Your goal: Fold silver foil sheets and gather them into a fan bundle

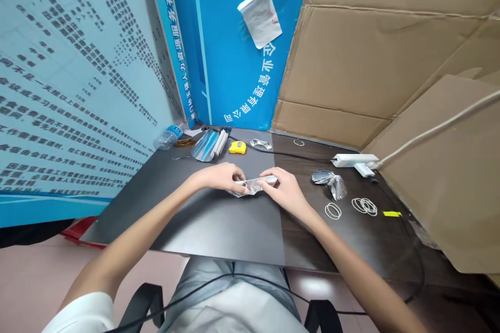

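Note:
Both hands meet over the grey part of the desk, on one crumpled silvery foil piece (253, 186). My left hand (224, 177) pinches its left end with bent fingers. The right end lies between the thumb and fingers of my right hand (284, 191). Beyond them are a yellow tape measure (237, 148) and a small twisted foil piece (260, 144). To the right lies a gathered, fanned foil bundle (330, 182), with white rings (333, 211) and more white rings (364, 206) nearer the desk's right side.
At the back left stand a plastic bottle (169, 138), brown tape (185, 142) and a stack of foil sheets (210, 145). A power strip (355, 160) with cables sits back right, near a yellow strip (392, 214). Cardboard (441, 166) borders the right.

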Tool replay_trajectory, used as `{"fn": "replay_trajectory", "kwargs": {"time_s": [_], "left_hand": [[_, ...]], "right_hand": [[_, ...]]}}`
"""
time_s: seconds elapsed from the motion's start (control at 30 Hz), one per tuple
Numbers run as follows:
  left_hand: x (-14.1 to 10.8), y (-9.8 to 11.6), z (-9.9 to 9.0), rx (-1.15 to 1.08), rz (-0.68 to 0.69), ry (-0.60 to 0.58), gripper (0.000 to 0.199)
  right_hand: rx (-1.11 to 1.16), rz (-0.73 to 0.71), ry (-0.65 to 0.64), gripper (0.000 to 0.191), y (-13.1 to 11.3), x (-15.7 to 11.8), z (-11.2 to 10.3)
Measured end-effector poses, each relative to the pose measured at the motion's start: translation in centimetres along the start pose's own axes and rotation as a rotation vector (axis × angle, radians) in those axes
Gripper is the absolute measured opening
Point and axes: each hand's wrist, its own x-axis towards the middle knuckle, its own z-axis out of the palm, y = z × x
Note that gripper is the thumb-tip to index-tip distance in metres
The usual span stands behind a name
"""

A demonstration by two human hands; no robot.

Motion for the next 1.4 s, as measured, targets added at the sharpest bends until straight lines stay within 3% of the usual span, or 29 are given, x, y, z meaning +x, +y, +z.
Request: {"fn": "replay_trajectory", "kwargs": {"time_s": [0.1,0.23,0.37,0.5,0.6,0.7,0.87,0.97,1.17,1.23,1.3,1.4], "left_hand": [[-0.4,-1.2,0.6,-0.046,0.101,0.146,0.054],[-0.1,-2.5,2.2,0.026,0.301,0.297,0.038],[0.2,-3.4,4.4,0.060,0.293,0.438,0.028],[0.5,-3.9,5.6,0.032,0.280,0.550,0.019],[0.7,-4.1,5.7,0.000,0.298,0.552,0.019],[0.8,-4.2,5.5,-0.020,0.314,0.536,0.020],[0.4,-4.2,4.9,-0.087,0.320,0.472,0.015],[0.2,-4.2,4.6,-0.120,0.312,0.437,0.017],[0.1,-4.2,4.5,-0.084,0.344,0.398,0.022],[0.2,-4.3,4.6,-0.054,0.377,0.397,0.021],[0.4,-4.5,4.4,-0.025,0.415,0.423,0.021],[0.8,-5.1,4.0,0.126,0.468,0.626,0.019]], "right_hand": [[-0.103,0.000,0.047,0.011,0.2,0.0,0.4],[-0.418,-0.065,0.084,0.014,-0.4,-0.1,0.7],[-0.659,-0.080,-0.089,0.013,-1.5,0.3,1.0],[-0.741,-0.099,-0.129,0.014,-1.8,1.4,1.7],[-0.674,-0.181,-0.154,0.018,-1.4,2.3,1.9],[-0.561,-0.239,-0.265,0.021,-0.7,3.3,1.7],[-0.319,-0.111,-0.393,0.042,0.6,4.3,0.9],[-0.251,-0.119,-0.465,0.040,1.1,4.7,0.3],[-0.281,0.003,-0.608,0.051,0.2,6.6,-0.7],[-0.331,0.017,-0.685,0.046,-0.4,7.3,-0.7],[-0.379,-0.008,-0.718,0.034,-0.8,8.0,-0.7],[-0.393,0.020,-0.699,0.026,-1.0,8.3,-0.4]]}}
